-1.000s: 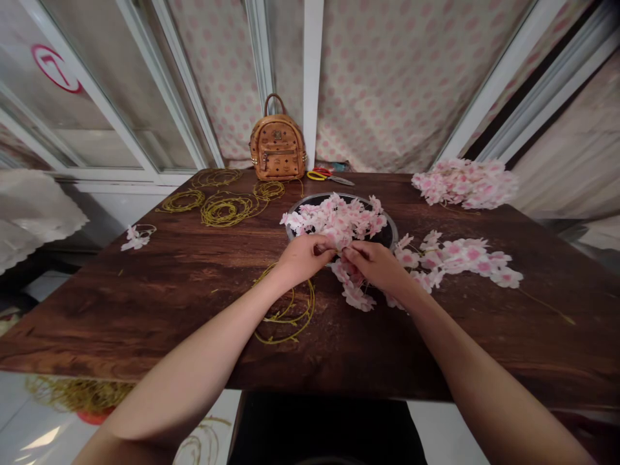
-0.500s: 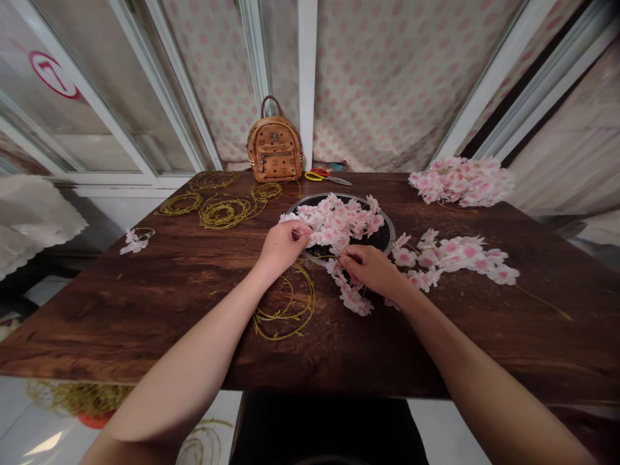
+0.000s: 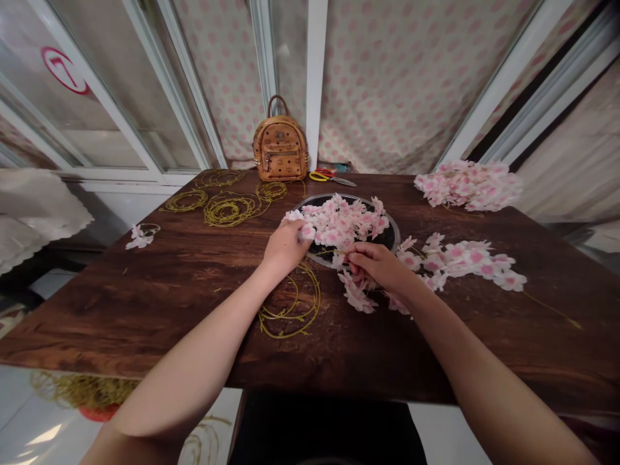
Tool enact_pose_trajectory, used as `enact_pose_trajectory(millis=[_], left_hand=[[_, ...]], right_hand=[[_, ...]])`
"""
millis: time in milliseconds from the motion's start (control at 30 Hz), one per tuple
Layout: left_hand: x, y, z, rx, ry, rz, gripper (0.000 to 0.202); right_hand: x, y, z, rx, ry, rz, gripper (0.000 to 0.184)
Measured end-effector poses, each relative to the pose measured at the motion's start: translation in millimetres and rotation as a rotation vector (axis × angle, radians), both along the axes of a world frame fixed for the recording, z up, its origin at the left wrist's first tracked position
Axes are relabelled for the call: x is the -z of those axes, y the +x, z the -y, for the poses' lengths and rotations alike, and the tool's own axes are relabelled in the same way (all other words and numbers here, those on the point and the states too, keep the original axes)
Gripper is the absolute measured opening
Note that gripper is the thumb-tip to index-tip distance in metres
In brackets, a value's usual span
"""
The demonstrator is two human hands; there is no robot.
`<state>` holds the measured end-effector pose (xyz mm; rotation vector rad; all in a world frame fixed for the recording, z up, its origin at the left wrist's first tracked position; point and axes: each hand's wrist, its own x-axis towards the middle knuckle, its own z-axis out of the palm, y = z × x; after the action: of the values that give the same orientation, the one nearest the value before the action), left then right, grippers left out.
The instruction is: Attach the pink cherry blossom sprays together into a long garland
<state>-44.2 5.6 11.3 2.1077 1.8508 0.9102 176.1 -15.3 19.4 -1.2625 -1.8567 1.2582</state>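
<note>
Right now the left hand (image 3: 285, 248) is curled over the near edge of a heap of pink-and-white fabric blossoms (image 3: 341, 223), piled on a round dark tray with a silver rim (image 3: 398, 234)! The right hand (image 3: 375, 265), apart from it, pinches a thin yellow wire stem (image 3: 334, 251) at the rim, and a loose coil of yellow wire (image 3: 290, 310) lies just below the left wrist on the dark brown wooden table (image 3: 145, 303).

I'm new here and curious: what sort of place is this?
It looks like a small craft workspace: a wooden table holding coils of gold wire, artificial pink blossoms and scissors.
</note>
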Motion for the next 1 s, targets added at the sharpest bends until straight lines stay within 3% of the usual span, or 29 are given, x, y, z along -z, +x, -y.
enact_pose_trajectory(millis=[200,400,500,667,800,900,1000], left_hand=[[-4.0,-0.9,-0.3,0.042,-0.089,-0.034,0.009],[-4.3,-4.3,-3.6,0.053,-0.061,0.067,0.01],[-5.5,-3.4,-5.8,0.056,-0.084,0.349,0.005],[-17.2,4.7,-1.4,0.096,-0.326,0.941,0.003],[-23.6,8.9,2.0,0.13,-0.463,1.144,0.007],[-22.4,11.1,2.9,0.177,-0.511,1.242,0.004],[-20.3,14.8,6.1,0.226,-0.531,1.277,0.013]], right_hand=[[0.6,0.2,1.8,0.031,0.06,0.094,0.028],[0.0,-0.9,2.5,0.026,0.09,0.138,0.024],[0.9,-1.3,2.6,0.028,0.08,0.142,0.022],[5.1,-1.1,1.4,0.065,0.094,0.168,0.021],[7.2,-0.8,-0.2,0.075,0.121,0.184,0.019],[7.4,-0.8,-1.0,0.094,0.166,0.179,0.02],[6.1,-1.3,-0.4,0.119,0.165,0.177,0.019]])
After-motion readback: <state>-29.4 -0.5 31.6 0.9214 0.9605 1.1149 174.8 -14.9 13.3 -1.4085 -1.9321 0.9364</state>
